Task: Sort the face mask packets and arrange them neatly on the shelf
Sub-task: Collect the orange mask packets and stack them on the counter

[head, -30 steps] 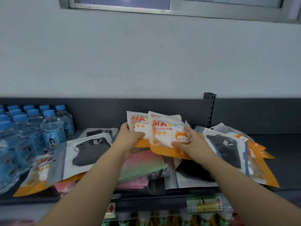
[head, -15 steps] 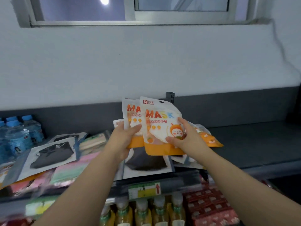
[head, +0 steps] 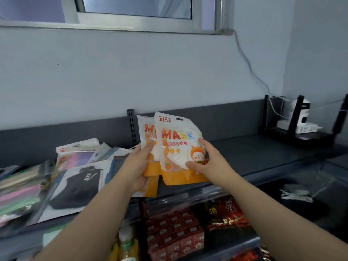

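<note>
Two white-and-orange mask packets printed "MASK" are held upright above the dark shelf [head: 254, 155]. My right hand [head: 209, 164] pinches the front orange mask packet [head: 177, 142] at its right side. Behind it and to the left, my left hand [head: 137, 166] grips the rear orange mask packet [head: 146, 132], with another orange packet edge showing under that hand. A messy pile of mask packets lies on the shelf's left part, including a black mask packet [head: 75, 187] and pastel mask packets [head: 17, 193].
The shelf's right stretch is bare dark metal up to a black stand with a white camera [head: 301, 115]. An upright slotted post [head: 131, 127] stands behind the packets. Red snack packs [head: 175, 230] and bottles [head: 126, 240] fill the lower shelf.
Both hands have carried the two orange packets to the right, away from the pile, and lifted them more upright. The view has swung right; the water bottles are out of sight.
</note>
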